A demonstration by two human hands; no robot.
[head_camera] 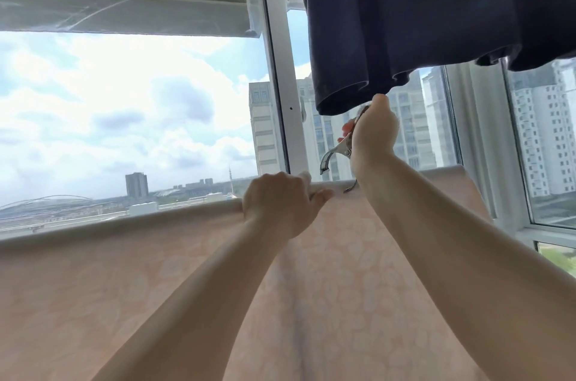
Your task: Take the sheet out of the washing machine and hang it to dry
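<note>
Window (pixel 131 106) with sky and high-rises fills the background. Peach sheet (pixel 156 271) is draped over a line, top fold running left to right. Left hand (pixel 276 204) is curled round the fold near its middle. Right hand (pixel 375 131) is clenched on a metal clip (pixel 335 153) just above the fold. Dark garment (pixel 420 12) is hung top right.

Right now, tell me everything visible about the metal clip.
The clip is shiny silver metal, a spring clothespin type with curved jaws spread open, pointing down-left. The right hand grips its handles, just above the sheet's top edge, below a dark hanging garment. The hand hides its upper part.
</note>
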